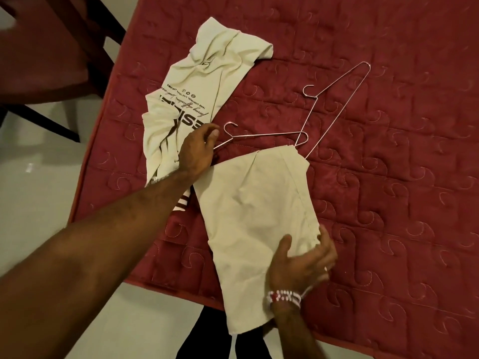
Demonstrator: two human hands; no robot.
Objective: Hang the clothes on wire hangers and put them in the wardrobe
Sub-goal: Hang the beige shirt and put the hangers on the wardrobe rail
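Note:
Two wire hangers lie on a red quilted mattress [363,177]. My left hand [197,151] grips the near hanger [259,136] just below its hook; its far end runs under a folded cream cloth [259,216]. My right hand [303,257], with a beaded bracelet at the wrist, holds the lower right edge of that cloth, thumb on top. The second hanger [344,99] lies farther back, slanting up to the right, its lower tip under the cloth's top corner. A crumpled cream T-shirt [204,81] with dark print lies to the left, behind my left hand.
The mattress's near left corner ends above a pale tiled floor [46,203]. Dark wooden furniture [51,47] stands at the upper left beside the mattress. Dark-clothed legs [197,340] show at the bottom edge. No wardrobe is in view.

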